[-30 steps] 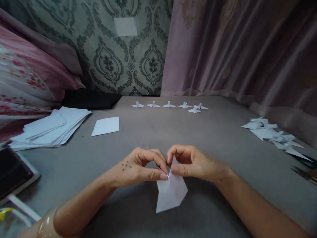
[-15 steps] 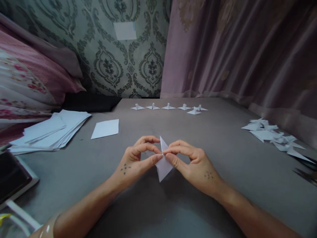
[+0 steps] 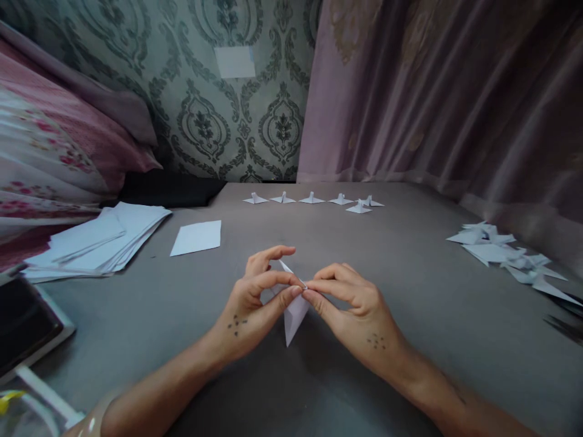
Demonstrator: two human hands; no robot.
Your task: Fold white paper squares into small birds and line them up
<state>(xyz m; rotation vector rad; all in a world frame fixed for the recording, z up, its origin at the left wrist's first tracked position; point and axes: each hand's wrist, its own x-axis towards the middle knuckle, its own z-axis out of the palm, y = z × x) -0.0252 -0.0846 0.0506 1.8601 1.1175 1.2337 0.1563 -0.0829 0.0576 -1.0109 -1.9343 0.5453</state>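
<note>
A white folded paper figure (image 3: 295,315) is held just above the grey tabletop in front of me, one point hanging down and a thin tip sticking up behind the fingers. My left hand (image 3: 259,297) pinches it between thumb and index finger, while its other fingers are raised. From the other side, my right hand (image 3: 353,303) pinches the same paper with thumb and fingertips. Both sets of fingertips almost meet at one small spot, and the fold there is mostly hidden. Both hands carry dark dots on the back.
Several folded paper birds (image 3: 311,198) stand in a row at the back, and more lie in a heap (image 3: 501,246) at right, near scissors (image 3: 565,328). On the left are a paper stack (image 3: 104,240), a single sheet (image 3: 197,237) and a dark-screened device (image 3: 30,325).
The paper figure has turned, its upper tip now leaning left and its lower point shifted left and down. Both hands still pinch it. The camera view has shifted slightly.
</note>
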